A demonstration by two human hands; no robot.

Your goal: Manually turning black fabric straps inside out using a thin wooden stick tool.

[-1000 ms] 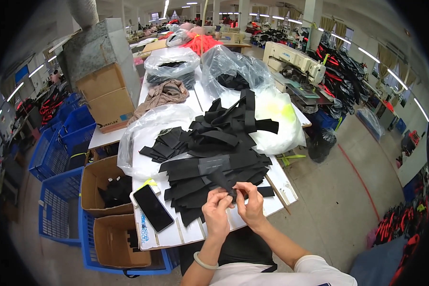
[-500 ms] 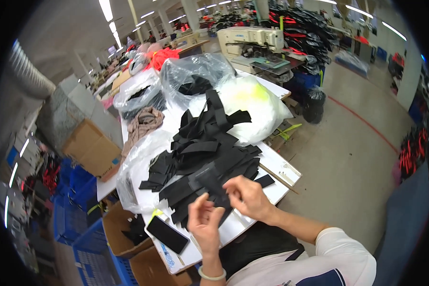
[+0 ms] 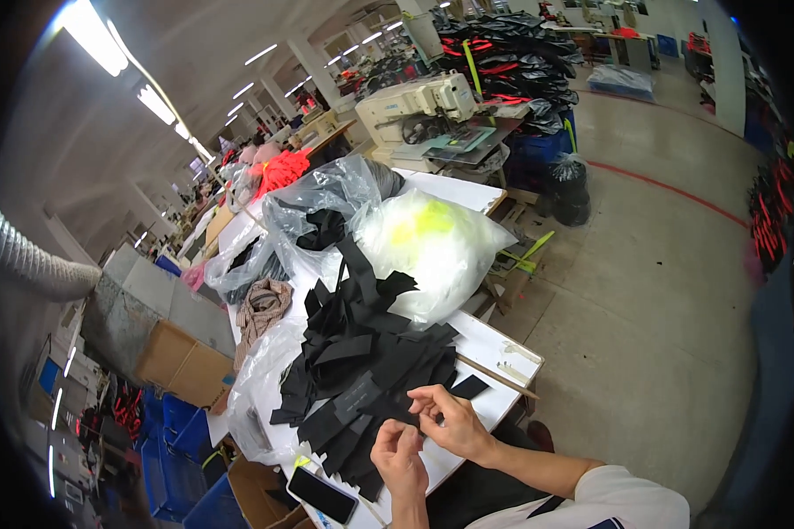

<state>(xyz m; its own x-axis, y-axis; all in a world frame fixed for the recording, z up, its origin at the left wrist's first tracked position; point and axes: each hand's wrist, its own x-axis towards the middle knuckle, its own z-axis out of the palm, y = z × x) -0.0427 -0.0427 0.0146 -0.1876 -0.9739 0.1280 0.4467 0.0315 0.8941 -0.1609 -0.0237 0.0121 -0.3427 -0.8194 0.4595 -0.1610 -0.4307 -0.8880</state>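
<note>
Both my hands are close together over the near edge of the white table (image 3: 494, 339), in front of a heap of black fabric strips (image 3: 348, 348). My left hand (image 3: 401, 458) has its thumb and fingertips pinched together. Just right of it, my right hand (image 3: 454, 428) is curled, its fingertips bent toward the left hand. Anything between the fingers is too small or dark to make out against the black strips. A flat strip with a greyish patch (image 3: 357, 397) lies on the heap beyond my hands. A dark phone (image 3: 323, 495) rests left of my left hand.
Clear plastic bags (image 3: 265, 383) lie along the heap's left, and a stuffed white bag (image 3: 441, 247) stands behind it. A wooden stick (image 3: 494, 375) runs along the table's right edge. Blue crates (image 3: 172, 472) and a cardboard box (image 3: 181, 366) are at left; a sewing machine (image 3: 419, 110) stands beyond.
The view has shifted, so the table sits lower in the picture. My hands have come closer together, and the left fingers, loosely curled before, are now pinched.
</note>
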